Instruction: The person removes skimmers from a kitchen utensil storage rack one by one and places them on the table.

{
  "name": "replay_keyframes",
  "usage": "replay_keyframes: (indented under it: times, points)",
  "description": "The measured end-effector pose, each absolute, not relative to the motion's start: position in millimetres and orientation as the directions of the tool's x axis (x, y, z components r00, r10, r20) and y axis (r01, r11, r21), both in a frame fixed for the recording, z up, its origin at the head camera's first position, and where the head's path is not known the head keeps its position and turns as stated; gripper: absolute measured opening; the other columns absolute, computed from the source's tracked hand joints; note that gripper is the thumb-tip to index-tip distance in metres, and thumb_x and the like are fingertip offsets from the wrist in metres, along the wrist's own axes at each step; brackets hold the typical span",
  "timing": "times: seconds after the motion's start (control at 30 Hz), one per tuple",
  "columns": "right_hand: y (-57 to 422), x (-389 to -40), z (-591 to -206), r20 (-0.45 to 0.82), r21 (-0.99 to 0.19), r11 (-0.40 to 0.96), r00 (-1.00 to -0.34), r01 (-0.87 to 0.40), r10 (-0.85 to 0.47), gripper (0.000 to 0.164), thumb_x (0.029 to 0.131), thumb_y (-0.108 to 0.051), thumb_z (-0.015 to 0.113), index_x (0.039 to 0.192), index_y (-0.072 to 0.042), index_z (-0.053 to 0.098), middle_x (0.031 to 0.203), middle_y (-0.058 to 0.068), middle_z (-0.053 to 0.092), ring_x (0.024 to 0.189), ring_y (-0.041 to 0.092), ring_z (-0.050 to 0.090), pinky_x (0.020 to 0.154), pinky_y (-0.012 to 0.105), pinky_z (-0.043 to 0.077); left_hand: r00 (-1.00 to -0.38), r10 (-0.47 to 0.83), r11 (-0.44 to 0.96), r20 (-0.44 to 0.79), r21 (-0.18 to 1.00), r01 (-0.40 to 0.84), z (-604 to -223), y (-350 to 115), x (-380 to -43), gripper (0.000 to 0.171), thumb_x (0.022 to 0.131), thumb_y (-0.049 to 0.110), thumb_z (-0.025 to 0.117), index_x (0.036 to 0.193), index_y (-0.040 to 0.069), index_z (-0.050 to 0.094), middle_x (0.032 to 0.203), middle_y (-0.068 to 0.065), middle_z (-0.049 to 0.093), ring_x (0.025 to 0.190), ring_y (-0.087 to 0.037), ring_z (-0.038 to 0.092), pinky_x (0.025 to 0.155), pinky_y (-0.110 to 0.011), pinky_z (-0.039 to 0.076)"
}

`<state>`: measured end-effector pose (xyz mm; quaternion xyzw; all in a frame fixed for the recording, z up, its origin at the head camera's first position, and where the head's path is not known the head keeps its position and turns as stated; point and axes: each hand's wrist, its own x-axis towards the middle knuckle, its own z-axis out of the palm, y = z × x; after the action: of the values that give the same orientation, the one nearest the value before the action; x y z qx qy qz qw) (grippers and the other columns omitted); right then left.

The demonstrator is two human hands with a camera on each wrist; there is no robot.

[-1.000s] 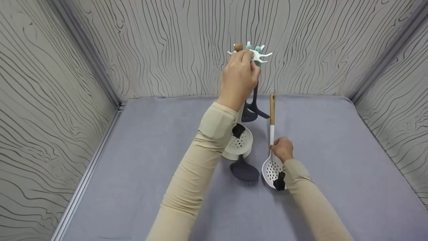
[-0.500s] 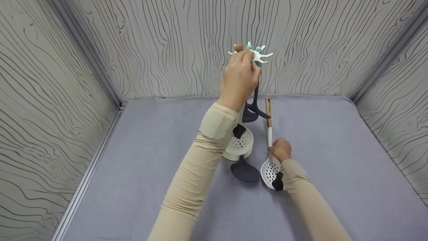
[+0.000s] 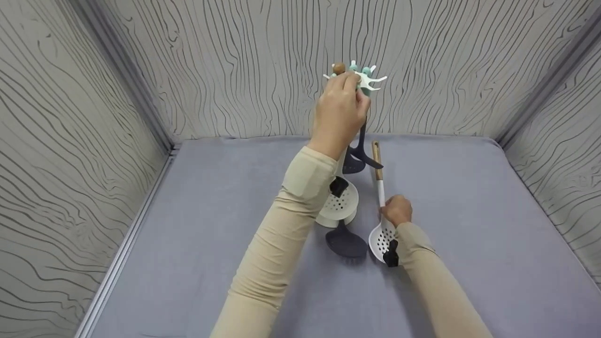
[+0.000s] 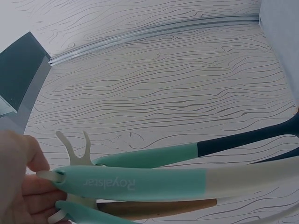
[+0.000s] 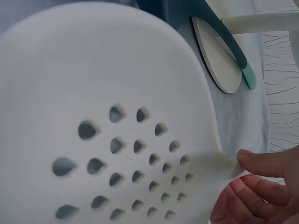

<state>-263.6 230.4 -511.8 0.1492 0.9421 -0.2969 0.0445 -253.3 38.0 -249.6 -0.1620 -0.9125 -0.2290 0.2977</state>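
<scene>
My left hand (image 3: 340, 110) grips the top of a white utensil rack (image 3: 373, 80) with curled hooks. Mint-green handles (image 4: 145, 183) and a wooden handle (image 4: 159, 208) hang from the hooks in the left wrist view. Below that hand, a cream perforated skimmer (image 3: 340, 202) and dark utensils (image 3: 371, 162) hang around the rack. My right hand (image 3: 398, 210) pinches the shaft of a white skimmer (image 5: 140, 60) just above its holed bowl. This skimmer's wooden handle end (image 3: 377, 159) points to the back wall, right of the rack. The left forearm hides part of the rack's post.
A dark utensil head (image 3: 346, 243) sits in front of the rack's pale round base (image 3: 327, 221), left of the white skimmer's bowl. Grey cloth (image 3: 211, 211) covers the table; patterned panels (image 3: 253, 65) stand behind and at both sides.
The white skimmer's handle has swung a little leftward toward the rack, its tip slightly lower in view. My left hand keeps its hold on the rack top.
</scene>
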Motion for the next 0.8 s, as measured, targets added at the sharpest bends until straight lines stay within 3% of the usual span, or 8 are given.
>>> replay_keyframes:
  times: [0.33,0.57,0.8]
  points:
    - [229.5,-267.4,-515.5,-0.2,-0.534,0.772,-0.939,0.344,0.28,0.026,0.077,-0.007,0.068,0.095,0.012,0.069,0.098,0.029,0.071,0.085,0.037,0.068,0.069,0.039,0.057,-0.754,0.158,0.838,0.637,0.317,0.444,-250.4,38.1,-254.2,0.031,0.096,0.016,0.047,0.122,0.005,0.061,0.128,-0.006,0.063,0.12,-0.017,0.059,0.102,-0.023,0.051]
    - [224.2,-271.3,-513.8,-0.232,-0.517,0.771,-0.928,0.371,0.291,0.024,0.075,-0.007,0.068,0.091,0.011,0.069,0.089,0.026,0.071,0.069,0.023,0.057,0.057,0.029,0.048,-0.766,0.159,0.84,0.623,0.323,0.437,-250.1,37.8,-253.5,0.031,0.097,0.017,0.047,0.123,0.006,0.06,0.13,-0.005,0.062,0.121,-0.016,0.058,0.103,-0.022,0.05]
    - [221.5,-276.8,-513.6,-0.251,-0.5,0.781,-0.926,0.374,0.282,0.03,0.076,-0.008,0.066,0.097,0.013,0.066,0.1,0.03,0.069,0.082,0.032,0.064,0.072,0.039,0.055,-0.775,0.159,0.84,0.611,0.329,0.431,-249.9,38.0,-253.7,0.032,0.097,0.018,0.047,0.124,0.006,0.06,0.131,-0.005,0.062,0.121,-0.016,0.058,0.103,-0.021,0.05]
